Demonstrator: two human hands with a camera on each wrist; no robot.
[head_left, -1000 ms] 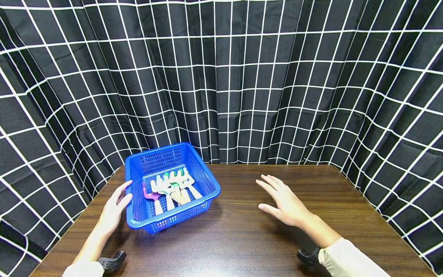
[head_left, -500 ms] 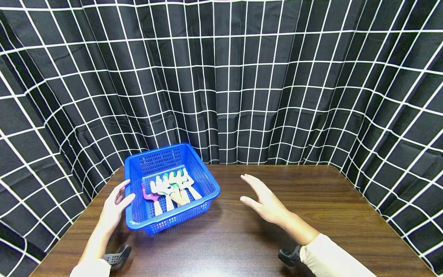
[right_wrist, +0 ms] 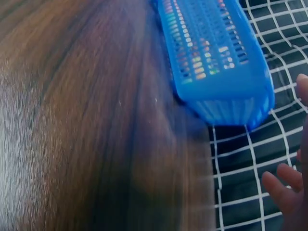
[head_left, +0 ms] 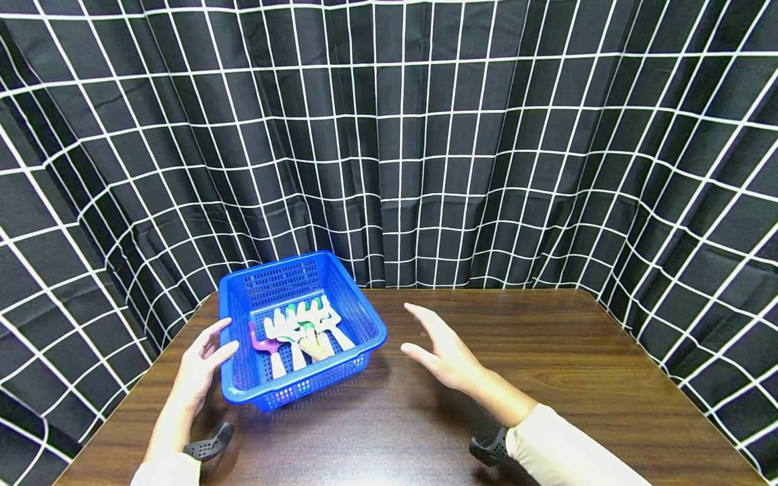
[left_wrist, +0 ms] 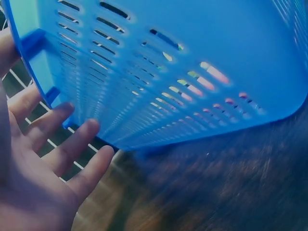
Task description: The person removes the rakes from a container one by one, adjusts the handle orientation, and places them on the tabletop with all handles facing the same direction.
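A blue plastic basket (head_left: 304, 375) with slotted walls stands on the left of the table. Inside lie several white fork-shaped pieces (head_left: 292, 329) with pale handles and green parts; a purple forked piece (head_left: 265, 344) is at their left. My left hand (head_left: 196, 370) is at the basket's left rim, thumb tip over the edge, fingers loosely extended along the outside. In the left wrist view, the fingers (left_wrist: 72, 154) lie beside the slotted wall (left_wrist: 231, 33). My right hand (head_left: 448, 358) hovers right of the basket, apart from it, holding nothing, fingers extended and thumb spread.
The brown wooden table (head_left: 583, 378) stretches right of the basket. Behind it and along both sides hangs a black curtain (head_left: 462, 148) with a white grid. Dark bands (head_left: 209, 442) are on both wrists.
My right hand has moved left toward the basket. My left hand has stayed at the left rim, its wrist shifting slightly right. The basket and its contents have hardly moved.
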